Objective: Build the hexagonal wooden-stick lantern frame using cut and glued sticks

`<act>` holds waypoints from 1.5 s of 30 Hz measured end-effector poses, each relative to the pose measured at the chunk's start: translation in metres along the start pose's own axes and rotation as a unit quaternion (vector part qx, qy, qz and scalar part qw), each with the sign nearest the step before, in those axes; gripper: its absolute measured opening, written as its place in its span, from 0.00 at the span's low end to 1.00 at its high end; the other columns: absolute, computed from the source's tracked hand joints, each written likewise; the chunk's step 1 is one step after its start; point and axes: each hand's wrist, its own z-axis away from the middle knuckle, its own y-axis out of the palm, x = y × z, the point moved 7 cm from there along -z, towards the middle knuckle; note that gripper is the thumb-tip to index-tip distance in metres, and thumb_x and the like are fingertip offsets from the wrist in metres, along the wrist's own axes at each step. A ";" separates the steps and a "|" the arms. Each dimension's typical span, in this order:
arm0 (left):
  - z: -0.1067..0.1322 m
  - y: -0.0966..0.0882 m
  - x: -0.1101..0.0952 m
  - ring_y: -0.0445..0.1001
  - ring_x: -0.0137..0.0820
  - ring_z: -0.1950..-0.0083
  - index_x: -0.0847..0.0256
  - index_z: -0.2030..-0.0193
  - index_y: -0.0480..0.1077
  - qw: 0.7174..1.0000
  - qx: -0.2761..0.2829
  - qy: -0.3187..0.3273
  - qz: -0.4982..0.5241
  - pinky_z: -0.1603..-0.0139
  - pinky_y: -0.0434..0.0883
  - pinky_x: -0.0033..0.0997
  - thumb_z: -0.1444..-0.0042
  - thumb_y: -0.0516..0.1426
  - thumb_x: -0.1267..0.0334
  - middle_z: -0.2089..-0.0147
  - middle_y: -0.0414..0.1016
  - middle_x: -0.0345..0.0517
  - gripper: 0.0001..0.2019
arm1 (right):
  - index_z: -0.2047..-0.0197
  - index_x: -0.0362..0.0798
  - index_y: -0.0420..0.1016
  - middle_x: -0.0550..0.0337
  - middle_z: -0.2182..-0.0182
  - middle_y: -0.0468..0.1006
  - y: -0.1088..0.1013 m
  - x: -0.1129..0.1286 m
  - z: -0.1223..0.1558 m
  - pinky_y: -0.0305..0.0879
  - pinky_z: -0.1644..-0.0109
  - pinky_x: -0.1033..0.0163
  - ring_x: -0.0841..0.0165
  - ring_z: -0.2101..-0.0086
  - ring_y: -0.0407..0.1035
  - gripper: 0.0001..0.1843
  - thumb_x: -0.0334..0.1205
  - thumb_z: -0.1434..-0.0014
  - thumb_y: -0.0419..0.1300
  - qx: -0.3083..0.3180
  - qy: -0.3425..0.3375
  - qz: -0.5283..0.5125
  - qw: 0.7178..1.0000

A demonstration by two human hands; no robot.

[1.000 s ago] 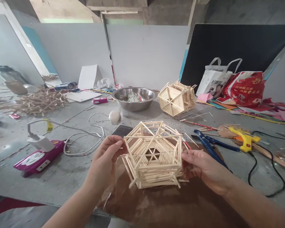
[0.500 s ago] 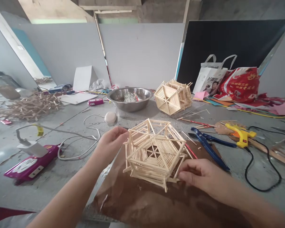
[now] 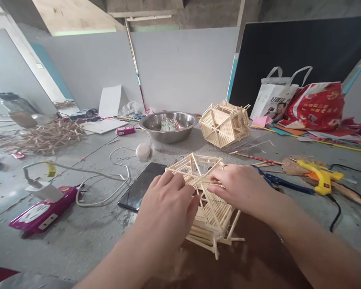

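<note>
A hexagonal frame of thin wooden sticks (image 3: 215, 210) lies on brown paper (image 3: 237, 265) in front of me. My left hand (image 3: 170, 204) reaches over its left side, fingers curled and closed on the upper sticks. On the top right, my right hand (image 3: 243, 186) is closed, its fingertips pinching near a stick that crosses the middle. The hands hide much of the frame's left and right sides. A dark phone (image 3: 142, 186) lies beside my left hand. Behind stands a second hexagonal stick frame (image 3: 222, 124), resting tilted.
A steel basin (image 3: 168, 136) stands at the back. Left are a purple power strip (image 3: 45, 212) with a white cable, and a pile of sticks (image 3: 51, 134). To the right lie blue-handled pliers (image 3: 289, 184) and a yellow glue gun (image 3: 321, 176). Bags (image 3: 314, 106) stand behind them.
Both hands have moved from the frame's outer sides onto its top, closer together. The phone, previously out of sight, now shows on the left. The view has shifted slightly.
</note>
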 end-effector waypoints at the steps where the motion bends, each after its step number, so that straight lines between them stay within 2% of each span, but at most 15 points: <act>1: 0.000 -0.001 -0.003 0.62 0.34 0.68 0.60 0.76 0.68 1.000 -0.004 0.008 0.001 0.65 0.63 0.38 0.48 0.50 0.64 0.72 0.67 0.46 0.10 | 0.73 0.49 0.67 0.59 0.76 0.72 0.002 0.000 0.000 0.48 0.76 0.66 0.69 0.73 0.65 0.10 0.43 0.46 0.50 0.008 -0.002 -0.008 1.000; 6: -0.001 -0.003 -0.010 0.63 0.36 0.62 0.58 0.73 0.70 0.999 -0.024 0.029 0.029 0.61 0.64 0.41 0.48 0.50 0.66 0.68 0.68 0.47 0.09 | 0.71 0.48 0.68 0.58 0.71 0.72 0.007 0.001 0.000 0.56 0.69 0.65 0.68 0.69 0.66 0.12 0.39 0.43 0.46 -0.004 -0.018 -0.069 0.997; 11: -0.004 -0.001 -0.007 0.64 0.38 0.56 0.56 0.72 0.71 0.998 -0.031 0.043 0.042 0.58 0.65 0.42 0.48 0.50 0.67 0.60 0.69 0.48 0.09 | 0.70 0.46 0.69 0.54 0.54 0.68 0.005 0.000 -0.001 0.60 0.57 0.62 0.67 0.58 0.64 0.12 0.37 0.43 0.46 -0.058 -0.051 -0.123 0.989; 13: -0.005 -0.001 -0.008 0.63 0.39 0.53 0.55 0.72 0.71 0.997 -0.034 0.055 0.045 0.55 0.64 0.45 0.48 0.50 0.66 0.57 0.69 0.48 0.10 | 0.68 0.46 0.70 0.54 0.50 0.65 0.006 0.001 -0.001 0.60 0.54 0.60 0.65 0.54 0.63 0.12 0.37 0.43 0.46 -0.058 -0.067 -0.129 0.988; 17: -0.007 0.003 -0.007 0.62 0.41 0.49 0.55 0.71 0.72 0.997 -0.023 0.061 0.048 0.52 0.63 0.48 0.48 0.50 0.65 0.54 0.69 0.48 0.10 | 0.64 0.45 0.70 0.52 0.54 0.70 0.009 0.000 -0.002 0.61 0.54 0.58 0.63 0.56 0.65 0.12 0.37 0.43 0.47 -0.039 -0.072 -0.131 0.988; 22: -0.005 0.008 -0.007 0.61 0.42 0.47 0.56 0.66 0.72 0.997 -0.013 0.063 0.047 0.49 0.62 0.49 0.48 0.49 0.64 0.49 0.67 0.49 0.10 | 0.68 0.45 0.70 0.50 0.57 0.72 0.005 0.003 -0.001 0.63 0.56 0.58 0.62 0.57 0.67 0.10 0.35 0.44 0.48 -0.060 -0.068 -0.133 0.987; 29: -0.002 0.012 -0.003 0.62 0.42 0.46 0.58 0.64 0.72 0.995 0.000 0.050 0.083 0.48 0.62 0.51 0.47 0.49 0.65 0.48 0.66 0.49 0.11 | 0.70 0.45 0.68 0.51 0.60 0.73 0.005 0.004 0.001 0.64 0.58 0.60 0.64 0.59 0.68 0.08 0.34 0.44 0.48 -0.076 -0.063 -0.133 0.986; 36: 0.000 0.012 -0.003 0.61 0.42 0.45 0.59 0.63 0.71 0.994 -0.007 0.055 0.091 0.48 0.63 0.51 0.47 0.49 0.65 0.47 0.66 0.50 0.11 | 0.69 0.45 0.67 0.51 0.57 0.72 0.008 0.004 0.001 0.64 0.57 0.60 0.64 0.58 0.67 0.09 0.35 0.43 0.47 -0.076 -0.060 -0.141 0.985; 45: 0.000 0.012 -0.003 0.62 0.41 0.46 0.59 0.62 0.71 0.994 -0.012 0.055 0.095 0.48 0.63 0.49 0.47 0.49 0.64 0.48 0.66 0.50 0.11 | 0.70 0.45 0.67 0.51 0.58 0.73 0.006 0.003 0.002 0.65 0.58 0.61 0.64 0.58 0.68 0.08 0.35 0.44 0.48 -0.092 -0.061 -0.142 0.984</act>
